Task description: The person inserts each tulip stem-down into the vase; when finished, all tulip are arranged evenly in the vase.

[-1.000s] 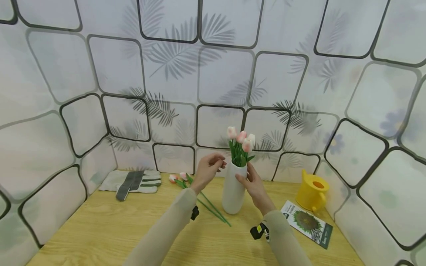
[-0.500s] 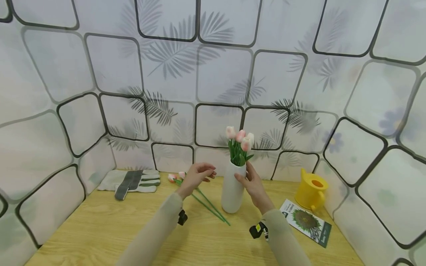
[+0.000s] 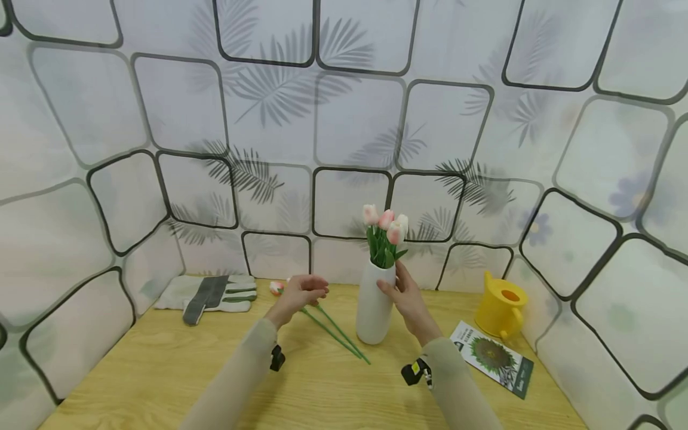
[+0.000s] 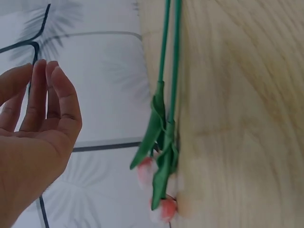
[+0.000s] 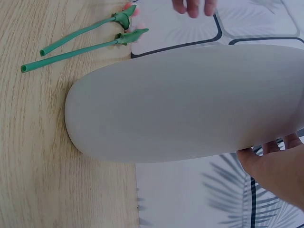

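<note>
A white vase (image 3: 373, 307) stands upright on the wooden table, with several pink and white tulips (image 3: 386, 230) in its mouth. My right hand (image 3: 409, 301) grips the vase's upper right side, thumb at the front and fingers behind. In the right wrist view the smooth vase (image 5: 180, 107) fills the middle. To the left, my left hand (image 3: 298, 295) hangs over two loose tulips (image 3: 335, 335), loosely curled and holding nothing. Those tulips lie side by side, their green stems (image 4: 173, 61) pointing toward the vase's foot; in the head view the left hand partly hides their blossoms.
Grey and white work gloves (image 3: 209, 297) lie at the back left. A yellow watering can (image 3: 500, 307) stands at the back right, and a seed packet (image 3: 493, 358) with a sunflower picture lies in front of it. A patterned backdrop (image 3: 355, 137) rises behind the table (image 3: 161, 370).
My left hand has moved left and down from beside the vase's mouth to over the loose tulips. The right hand keeps its grip on the vase, which stays in place.
</note>
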### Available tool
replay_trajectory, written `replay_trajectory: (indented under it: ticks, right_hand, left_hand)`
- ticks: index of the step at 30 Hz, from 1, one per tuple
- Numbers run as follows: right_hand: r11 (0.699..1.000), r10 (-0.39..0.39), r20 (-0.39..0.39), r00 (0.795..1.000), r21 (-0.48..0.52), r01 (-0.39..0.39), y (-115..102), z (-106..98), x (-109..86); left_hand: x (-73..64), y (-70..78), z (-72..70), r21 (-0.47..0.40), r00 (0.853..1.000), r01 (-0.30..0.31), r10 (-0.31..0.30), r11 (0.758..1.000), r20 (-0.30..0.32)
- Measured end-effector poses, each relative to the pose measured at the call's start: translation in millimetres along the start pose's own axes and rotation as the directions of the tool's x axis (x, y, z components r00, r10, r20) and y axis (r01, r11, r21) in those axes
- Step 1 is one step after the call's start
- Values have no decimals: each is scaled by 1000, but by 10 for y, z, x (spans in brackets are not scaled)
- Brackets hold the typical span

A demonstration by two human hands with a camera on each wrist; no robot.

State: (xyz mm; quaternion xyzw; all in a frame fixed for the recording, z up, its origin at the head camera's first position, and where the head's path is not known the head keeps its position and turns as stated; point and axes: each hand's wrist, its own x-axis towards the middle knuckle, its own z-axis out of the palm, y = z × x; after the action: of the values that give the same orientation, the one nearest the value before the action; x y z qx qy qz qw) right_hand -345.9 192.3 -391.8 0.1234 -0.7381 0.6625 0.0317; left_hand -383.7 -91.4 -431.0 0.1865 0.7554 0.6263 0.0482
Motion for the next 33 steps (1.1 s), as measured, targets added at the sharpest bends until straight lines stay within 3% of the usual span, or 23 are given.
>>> replay_trajectory:
  ticks: [8,15,22,27,33]
  right_hand:
    - [1000,4,3,1000,0,-4,-35,24,-26]
    - [1000,-5,13,1000,9,5,-44,10,-37]
    - [1000,-5,14,1000,6,5,-39,13,-27]
    - [1000,5,4,1000,6,-5,-21,14,-21]
    - [1000,-11,2,1000,-2,11,-18,13,-14]
  left_hand:
    - [-55,-229,-106,14,988,148,-147,989,-41]
    - [-102,-340,-149,57,978,202,-198,978,-73]
    - [-113,-444,-164,-1,951,294,-293,956,-95]
    - [-102,-503,-165,-11,940,326,-325,945,-105]
    - [-69,-544,-166,39,928,354,-345,935,-140]
